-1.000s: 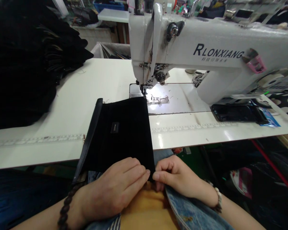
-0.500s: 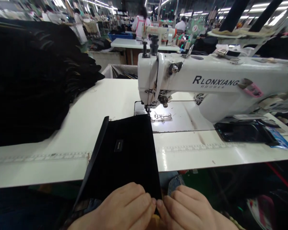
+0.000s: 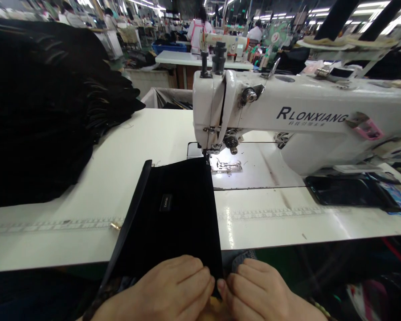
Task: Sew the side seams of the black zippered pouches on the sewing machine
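Pinching the near end of the black panel [image 3: 187,223] with a tightly curled left hand [image 3: 173,287]; right beside, at the near right corner, a curled right hand [image 3: 260,290], hold on cloth impossible to tell. Running straight up the right edge, far corner at the presser foot [image 3: 206,157]. Hanging over the front edge of the white surface [image 3: 167,129]. Room leftward to a black stack [image 3: 43,111], rightward to a phone [image 3: 347,192]. Behind, dark pieces [image 3: 177,106] in a grey bin [image 3: 150,99].

Head view, forward and downward, near fabric [image 3: 187,223]
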Demonstrator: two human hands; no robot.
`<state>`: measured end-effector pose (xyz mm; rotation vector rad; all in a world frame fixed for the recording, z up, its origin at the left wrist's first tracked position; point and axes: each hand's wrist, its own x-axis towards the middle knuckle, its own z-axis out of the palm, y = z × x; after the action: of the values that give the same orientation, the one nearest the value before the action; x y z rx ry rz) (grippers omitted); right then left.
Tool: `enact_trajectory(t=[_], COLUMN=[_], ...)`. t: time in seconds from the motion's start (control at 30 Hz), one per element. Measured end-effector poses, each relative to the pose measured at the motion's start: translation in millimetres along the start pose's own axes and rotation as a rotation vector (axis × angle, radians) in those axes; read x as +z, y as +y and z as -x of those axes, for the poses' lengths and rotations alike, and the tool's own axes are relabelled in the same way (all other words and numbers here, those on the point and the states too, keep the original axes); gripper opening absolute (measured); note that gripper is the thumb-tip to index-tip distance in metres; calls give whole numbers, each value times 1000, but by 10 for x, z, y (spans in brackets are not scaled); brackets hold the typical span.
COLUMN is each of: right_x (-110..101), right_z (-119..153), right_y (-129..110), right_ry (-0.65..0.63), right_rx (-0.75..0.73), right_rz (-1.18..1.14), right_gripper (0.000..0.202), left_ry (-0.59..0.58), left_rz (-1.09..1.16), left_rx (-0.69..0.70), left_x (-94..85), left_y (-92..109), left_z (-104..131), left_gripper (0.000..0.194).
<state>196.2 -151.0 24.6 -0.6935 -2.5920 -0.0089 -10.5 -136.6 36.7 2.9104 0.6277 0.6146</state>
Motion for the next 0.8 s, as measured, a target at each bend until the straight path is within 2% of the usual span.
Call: enact_trajectory(t=[0.07, 0.2, 0.43, 0.6, 0.8], right_x=[38, 105, 171, 191, 235], right_z=[-42, -132, -255, -369, -491], right_y=[46, 165, 381, 567, 759], right_ry=[-7, -20, -132, -261, -351], right_rx=[-18, -27, 111, 182, 89], right_rz=[12, -21, -151, -214, -116], right_gripper=[27, 27, 24, 21, 14], left_ry=[-34, -15, 9, 10, -2], left_rz=[7, 10, 14, 14, -27], left_rx=[-3, -3, -4, 40, 86], left_x=[13, 34, 119, 203, 187], left_y=[-68, -211, -492, -704, -923], left_z=[-4, -57, -154, -178, -281], left_gripper=[27, 35, 37, 33, 39])
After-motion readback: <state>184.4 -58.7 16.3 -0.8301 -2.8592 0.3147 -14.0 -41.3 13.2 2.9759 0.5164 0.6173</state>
